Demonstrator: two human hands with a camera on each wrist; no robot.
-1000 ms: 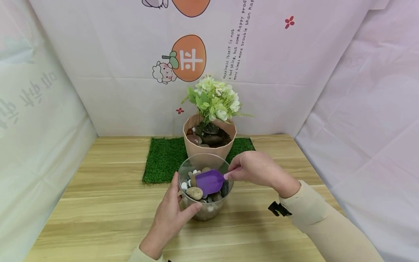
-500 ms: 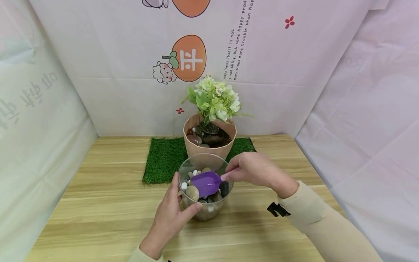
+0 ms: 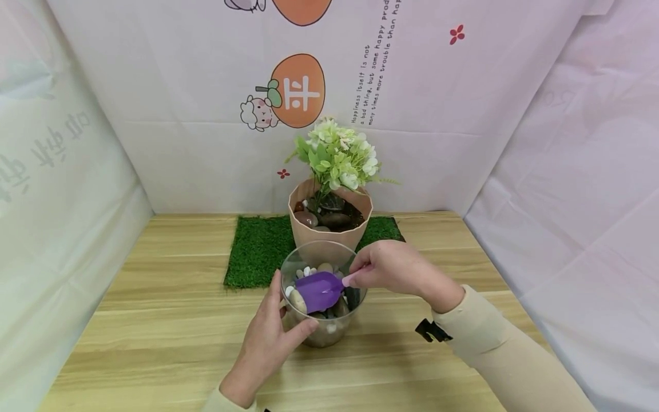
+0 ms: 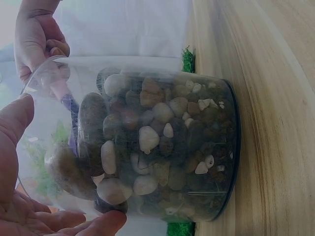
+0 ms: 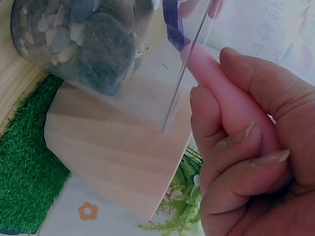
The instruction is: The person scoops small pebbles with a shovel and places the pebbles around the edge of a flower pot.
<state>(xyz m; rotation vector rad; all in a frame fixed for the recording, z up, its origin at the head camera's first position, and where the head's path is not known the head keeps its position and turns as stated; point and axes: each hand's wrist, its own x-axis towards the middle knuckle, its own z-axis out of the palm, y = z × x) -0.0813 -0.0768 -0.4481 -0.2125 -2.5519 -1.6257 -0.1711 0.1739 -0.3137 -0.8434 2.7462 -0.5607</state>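
Observation:
My right hand [image 3: 393,269] grips the pink handle [image 5: 216,83] of a small shovel with a purple blade [image 3: 320,292]. The blade lies inside a clear container [image 3: 329,331] over the stones, its tip against a pale rounded stone [image 3: 297,301] at the left wall. With thumb in front and fingers along the left side, my left hand [image 3: 275,335] holds the container near its rim. Through the container wall, the left wrist view shows stones of mixed sizes, with a large tan stone [image 4: 69,169] near the top.
Right behind the container stands a peach flowerpot [image 3: 329,237] holding dark stones and white-green flowers [image 3: 340,154]. It sits on a green turf mat [image 3: 257,252] on the wooden table [image 3: 170,320]. White printed cloth [image 3: 206,160] hangs at the back and both sides.
The shovel blade has slid left and slightly toward me inside the container, and the pale stone has shifted left and tipped up against the wall. The left hand has stayed in place.

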